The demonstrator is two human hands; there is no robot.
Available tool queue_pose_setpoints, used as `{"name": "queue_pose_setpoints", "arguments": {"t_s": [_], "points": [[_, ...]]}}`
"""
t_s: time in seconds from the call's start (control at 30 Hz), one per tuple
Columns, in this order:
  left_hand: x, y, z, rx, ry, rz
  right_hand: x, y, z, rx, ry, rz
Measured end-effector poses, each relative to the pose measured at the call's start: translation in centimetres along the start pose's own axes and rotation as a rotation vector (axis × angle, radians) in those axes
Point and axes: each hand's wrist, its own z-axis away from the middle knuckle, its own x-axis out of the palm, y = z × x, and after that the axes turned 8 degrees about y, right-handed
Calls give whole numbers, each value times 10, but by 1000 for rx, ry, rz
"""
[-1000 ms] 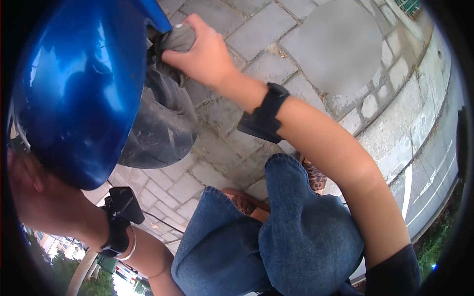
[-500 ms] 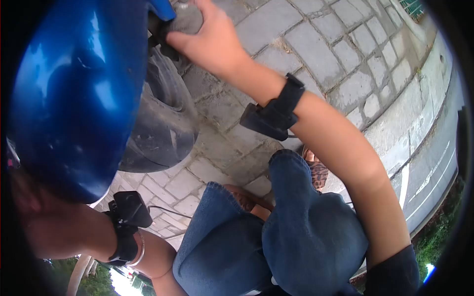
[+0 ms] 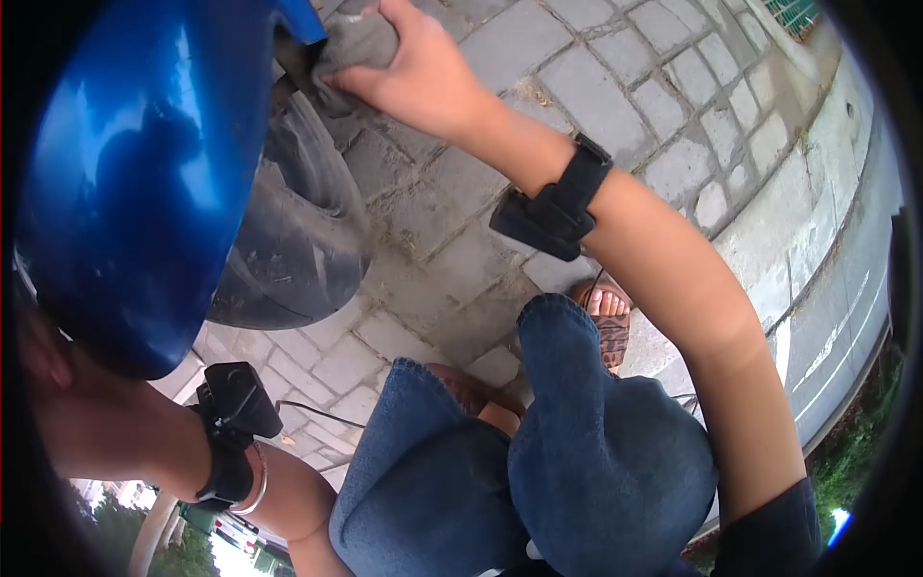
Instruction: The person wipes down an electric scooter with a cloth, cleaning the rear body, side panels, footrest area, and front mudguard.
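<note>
My right hand [image 3: 413, 82] is closed around a grey cloth [image 3: 361, 48], with thumb and fingers on either side of it. The cloth is beside the lower edge of a glossy blue body panel [image 3: 144, 183], apparently of a motor scooter; I cannot tell if they touch. Below it are a dark tyre [image 3: 312, 159] and a scuffed black mudguard [image 3: 288, 274]. My left hand [image 3: 53, 380] is at the far left, by the near end of the blue panel. Shadow and the view's edge hide its fingers.
My bent knees in blue jeans [image 3: 433, 481] are close below the vehicle. Grey paving stones [image 3: 606, 87] cover the ground, with a kerb [image 3: 769, 260] and road at the right. Black devices [image 3: 543, 226] are strapped to both wrists, with thin cables.
The grey cloth shows more plainly in my right hand. The blue panel and wheel sit slightly further left and up in view, and my left forearm has shifted slightly up and left.
</note>
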Motion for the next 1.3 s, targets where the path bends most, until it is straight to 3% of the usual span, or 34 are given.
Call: {"name": "queue_pose_setpoints", "arguments": {"t_s": [0.07, 0.13, 0.17, 0.2, 0.23, 0.27, 0.37, 0.43, 0.53, 0.67, 0.73, 0.83, 0.87, 0.93, 0.97, 1.0, 1.07, 1.1, 1.13, 1.2, 1.23, 1.3], "points": [[6, -8, -3, -36, 22, 80, 5, -9, -4, -56, 38, 72], [11, -12, -7, -67, 48, 167, 5, -15, 1, 199, 15, 129], [11, -11, -8, -81, 60, 211, 6, -9, 5, 197, 12, 127], [7, -7, -8, -82, 62, 208, 6, 3, 11, 253, -28, 192], [-1, 6, -8, 10, 52, -9, 7, 10, 14, 308, -64, 254], [-3, 17, -8, 99, 46, -219, 6, 11, 11, 302, -55, 254], [-7, 24, -7, 148, 49, -217, 5, 9, 9, 297, -43, 148], [-10, 26, -6, 203, 34, -229, 9, -4, 0, 107, 122, -103], [-13, 28, -5, 275, 53, -239, 16, -4, 1, 251, 57, -123], [-17, 33, -5, 327, 113, -264, 4, 18, 18, 237, -87, 176], [-15, 40, -7, 353, 133, -264, 4, 23, 28, 187, 2, -101], [-7, 59, -14, -158, 9, 1200, 14, -9, 14, 174, 80, -88], [-10, 58, -11, -150, -3, 1202, 17, -14, 13, 191, 97, -20], [-19, 51, -1, 255, 162, -74, 22, 7, 27, 144, 95, 71], [-13, 56, -1, 152, 175, 147, 25, 29, 41, 219, 27, 110], [-18, 43, -7, 155, 190, 146, 23, 40, 46, 291, -35, 150], [-21, 20, -19, -42, -44, 609, 13, 37, 49, 318, 10, 52], [-14, 25, -9, -159, 54, 974, 13, 37, 53, 371, 29, -47], [-17, 23, -10, -139, 35, 975, 12, 29, 46, 391, 39, -62], [-25, 20, -16, -173, -110, 896, 5, 1, 17, 113, 114, -307], [-18, 24, -12, -133, -3, 783, 9, 1, 13, 112, 129, -317], [-16, 31, -13, -135, 3, 867, 20, -2, 6, -155, 219, -121]]}}
